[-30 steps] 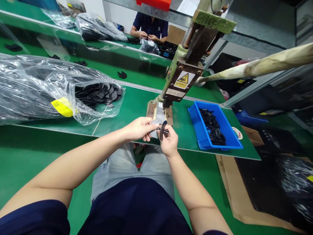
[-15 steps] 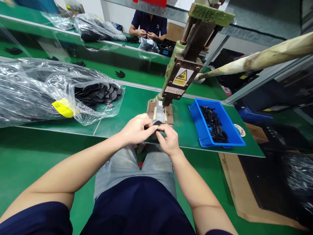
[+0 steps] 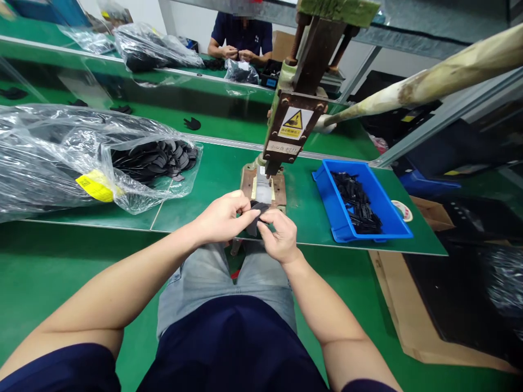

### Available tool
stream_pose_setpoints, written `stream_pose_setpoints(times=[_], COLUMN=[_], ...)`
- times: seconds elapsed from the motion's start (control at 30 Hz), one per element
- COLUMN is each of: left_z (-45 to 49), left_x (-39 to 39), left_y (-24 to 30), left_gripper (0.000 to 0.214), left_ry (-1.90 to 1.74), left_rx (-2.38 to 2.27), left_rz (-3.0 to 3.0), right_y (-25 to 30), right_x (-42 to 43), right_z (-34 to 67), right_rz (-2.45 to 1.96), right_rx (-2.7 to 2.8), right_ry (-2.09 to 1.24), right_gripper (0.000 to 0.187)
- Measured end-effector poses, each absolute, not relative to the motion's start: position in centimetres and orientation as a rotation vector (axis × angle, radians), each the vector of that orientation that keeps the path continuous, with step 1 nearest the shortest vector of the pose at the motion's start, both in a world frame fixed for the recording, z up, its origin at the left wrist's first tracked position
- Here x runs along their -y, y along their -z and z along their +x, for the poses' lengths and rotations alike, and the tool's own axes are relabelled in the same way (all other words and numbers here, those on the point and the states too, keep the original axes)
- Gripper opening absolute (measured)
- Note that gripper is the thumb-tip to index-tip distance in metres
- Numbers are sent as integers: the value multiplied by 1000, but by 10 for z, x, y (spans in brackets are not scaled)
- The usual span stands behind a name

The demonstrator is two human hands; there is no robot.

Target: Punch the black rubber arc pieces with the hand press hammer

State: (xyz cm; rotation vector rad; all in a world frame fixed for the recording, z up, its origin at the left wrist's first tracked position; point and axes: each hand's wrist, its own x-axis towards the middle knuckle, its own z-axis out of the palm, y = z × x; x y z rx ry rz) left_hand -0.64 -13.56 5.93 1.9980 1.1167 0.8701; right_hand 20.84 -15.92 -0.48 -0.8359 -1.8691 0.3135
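Note:
Between my two hands is a flat black curved piece (image 3: 254, 224), in front of the base of a hand press (image 3: 265, 188). My left hand (image 3: 229, 216) pinches it from the left with thumb and fingers. From the other side, my right hand (image 3: 280, 233) grips its right edge, thumb and fingertips closed together. Part of the piece is hidden under my fingers, and I cannot tell whether a second small part is there too. The press ram (image 3: 274, 166) stands above the base plate, just beyond my fingertips.
On the left lies a clear plastic bag (image 3: 49, 163) spilling black curved pieces (image 3: 163, 158). A blue bin (image 3: 392, 220) of small black parts (image 3: 355, 201) stands at right. The press's long wrapped lever (image 3: 425, 81) reaches out rightward. Across the bench sits another person (image 3: 241, 41).
The view has shifted slightly, moving the press a little left in the picture. The black piece has turned between my hands and shows more of its flat face.

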Motion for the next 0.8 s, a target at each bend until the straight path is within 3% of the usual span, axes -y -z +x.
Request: stream_pose_setpoints(times=[0.1,0.2,0.33,0.57,0.7,0.8], left_z=[-7,-9,-22,-40,-18,-1], left_x=[136,133,111,-12,-97,-132], left_y=[-54,-45,-27,1,-11,-14], left_gripper=[29,40,46,32,23,28], left_ry=[-895,-754,-743,-883,-971,-1003], left_rx=[-1120,-974,-1002,-1476,-1483,-1430], left_rz=[1821,1503,1282,811,804,822], right_y=[9,11,13,27,25,10], right_x=[159,159,163,202,223,231], right_z=[212,218,237,301,324,342], right_rz=[-854,-877,-970,-1169,-1259,-1303], right_rx=[1848,1869,1879,1727,1723,1745], right_ry=[-345,-393,-426,-362,-361,-287], right_gripper=[12,12,32,25,22,24])
